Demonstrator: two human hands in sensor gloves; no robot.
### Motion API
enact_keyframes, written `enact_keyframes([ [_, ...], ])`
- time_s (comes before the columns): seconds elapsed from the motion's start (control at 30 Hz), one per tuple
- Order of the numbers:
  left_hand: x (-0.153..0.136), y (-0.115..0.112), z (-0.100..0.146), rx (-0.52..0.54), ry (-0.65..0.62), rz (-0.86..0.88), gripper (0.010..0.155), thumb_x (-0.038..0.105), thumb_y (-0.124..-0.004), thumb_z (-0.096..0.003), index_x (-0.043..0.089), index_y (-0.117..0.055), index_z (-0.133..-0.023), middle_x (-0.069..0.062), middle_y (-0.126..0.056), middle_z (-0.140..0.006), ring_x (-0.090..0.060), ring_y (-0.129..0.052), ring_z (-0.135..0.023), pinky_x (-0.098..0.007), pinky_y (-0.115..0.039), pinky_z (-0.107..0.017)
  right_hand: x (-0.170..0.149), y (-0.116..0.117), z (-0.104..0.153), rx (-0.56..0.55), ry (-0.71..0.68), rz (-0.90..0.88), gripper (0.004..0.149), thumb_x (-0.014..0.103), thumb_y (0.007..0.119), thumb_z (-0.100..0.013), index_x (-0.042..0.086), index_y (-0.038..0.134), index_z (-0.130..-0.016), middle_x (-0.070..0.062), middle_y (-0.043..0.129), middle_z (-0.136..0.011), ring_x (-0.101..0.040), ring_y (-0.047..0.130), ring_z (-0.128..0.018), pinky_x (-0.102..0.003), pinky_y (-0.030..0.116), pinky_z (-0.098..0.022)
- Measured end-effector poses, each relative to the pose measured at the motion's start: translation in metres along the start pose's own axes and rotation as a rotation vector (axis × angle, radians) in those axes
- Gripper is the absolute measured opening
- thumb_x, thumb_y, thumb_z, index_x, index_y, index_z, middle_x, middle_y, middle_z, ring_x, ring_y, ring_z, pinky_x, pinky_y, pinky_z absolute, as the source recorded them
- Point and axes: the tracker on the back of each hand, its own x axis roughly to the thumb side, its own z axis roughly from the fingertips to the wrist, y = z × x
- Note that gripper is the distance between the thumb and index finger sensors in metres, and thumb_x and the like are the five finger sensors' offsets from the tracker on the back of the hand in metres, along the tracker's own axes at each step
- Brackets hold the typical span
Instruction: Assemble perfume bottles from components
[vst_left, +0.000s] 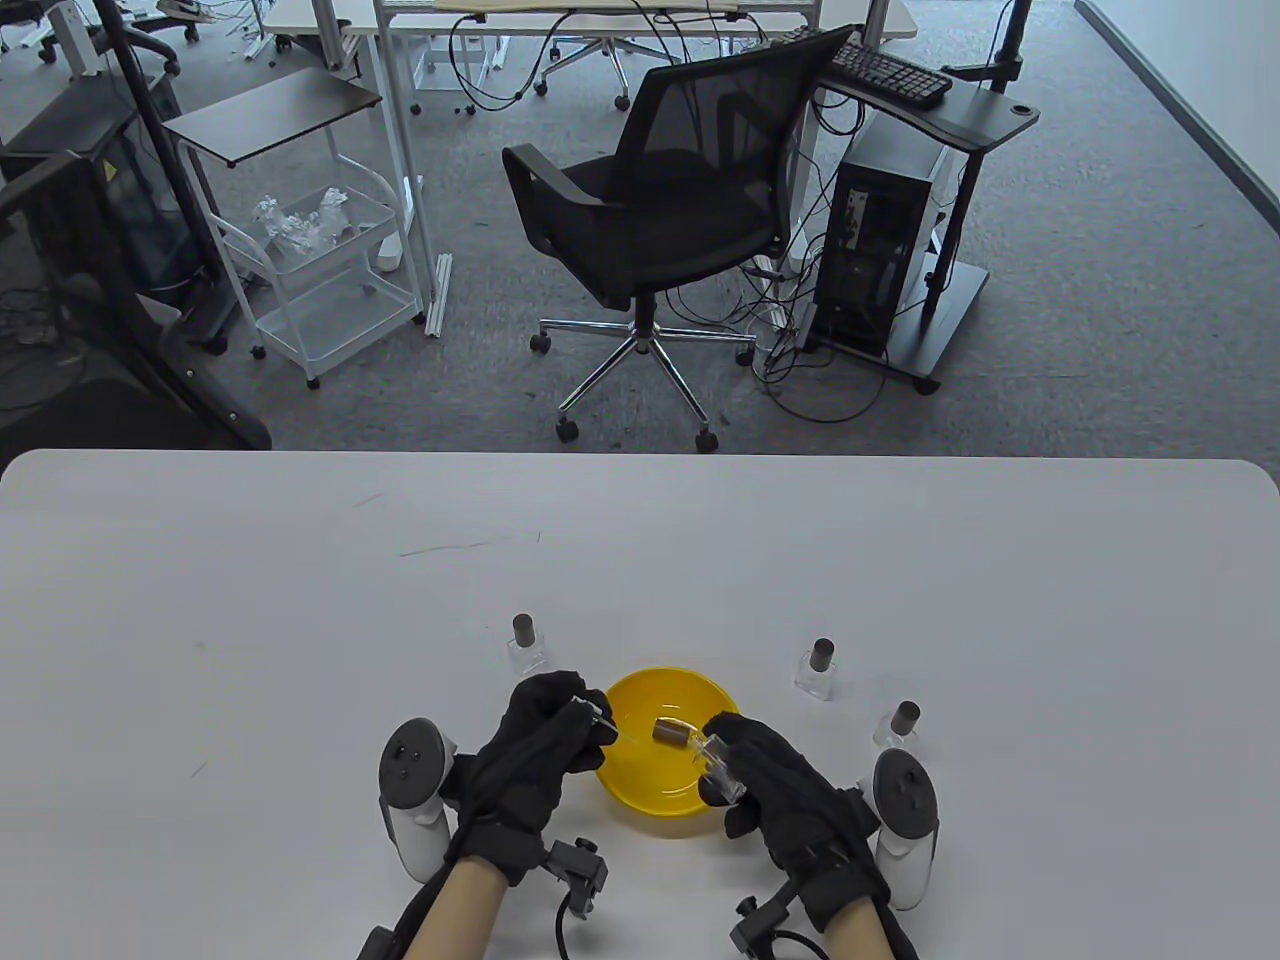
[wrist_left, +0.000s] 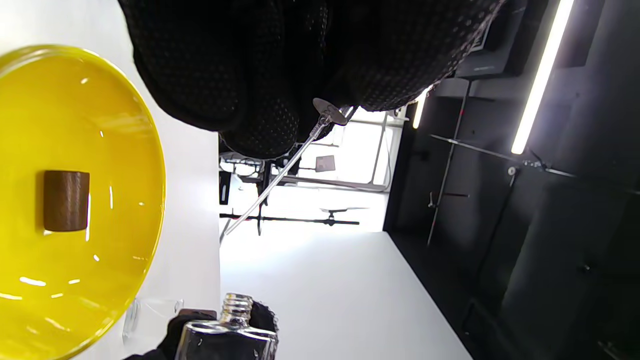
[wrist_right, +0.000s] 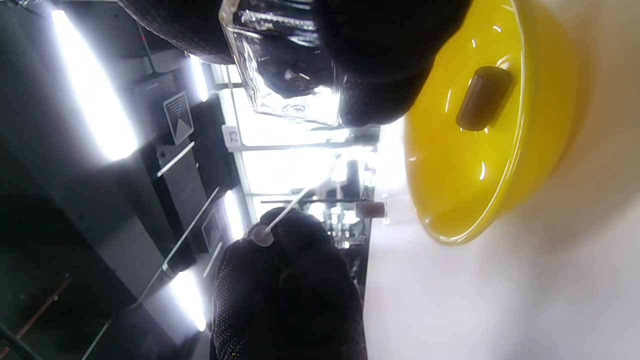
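Clearly faceted glass bottle (vst_left: 718, 768), glossy bowl (vst_left: 640, 805)

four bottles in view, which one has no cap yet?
The bottle held in the right hand over the yellow bowl: its threaded neck is bare. The three standing on the table all carry dark caps.

The right hand (vst_left: 775, 780) covers most of the glass bottle (wrist_right: 285, 75) — its top is cut off by the right wrist view's edge. The thin tube (wrist_left: 272, 182) is held by the left hand (vst_left: 545, 745) — its tip blurs into glare.
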Motion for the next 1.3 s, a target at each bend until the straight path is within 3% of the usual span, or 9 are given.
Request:
enact_keyframes([
  [0.37, -0.004, -0.012, -0.001, -0.126, 0.02, 0.077, 0.045, 0.036, -0.079, -0.0551, 0.028, -0.067, -0.097, -0.007, -0.086, -0.091, -0.026, -0.097, -0.072, -0.037, -0.087, -0.052, -0.008, 0.003, -0.001, 0.047, 0.036, -0.108, 0.043, 0.038, 0.061, -0.069, 0.009, 0.066, -0.1, -0.015, 0.074, -0.092, -0.036, 0.091, -0.058, -0.024, 0.083, -0.03],
  [0.93, -0.008, -0.035, 0.004, -0.186, 0.024, -0.001, 0.043, 0.039, -0.081, -0.0538, 0.031, -0.072, -0.095, -0.003, -0.09, -0.09, -0.025, -0.098, -0.072, -0.037, -0.087, -0.052, -0.001, 0.012, 0.0, 0.117, -0.006, -0.175, 0.044, 0.04, 0.058, -0.07, 0.012, 0.061, -0.103, -0.014, 0.07, -0.096, -0.034, 0.089, -0.063, -0.023, 0.083, -0.034],
  [1.07, -0.006, -0.039, 0.006, -0.201, 0.017, -0.096, 0.042, 0.041, -0.081, -0.0532, 0.034, -0.073, -0.094, -0.002, -0.09, -0.09, -0.026, -0.096, -0.074, -0.039, -0.085, -0.053, 0.004, 0.017, 0.001, 0.083, -0.051, -0.115, 0.045, 0.042, 0.059, -0.07, 0.012, 0.06, -0.103, -0.014, 0.069, -0.096, -0.034, 0.089, -0.063, -0.023, 0.082, -0.035],
  [1.3, -0.002, -0.036, 0.006, -0.208, 0.034, -0.111, 0.041, 0.041, -0.081, -0.0531, 0.034, -0.074, -0.092, -0.004, -0.09, -0.088, -0.027, -0.097, -0.071, -0.038, -0.085, -0.052, 0.013, 0.021, 0.004, -0.027, -0.139, 0.013, 0.045, 0.044, 0.06, -0.068, 0.013, 0.063, -0.101, -0.012, 0.071, -0.093, -0.034, 0.09, -0.06, -0.023, 0.084, -0.035],
])
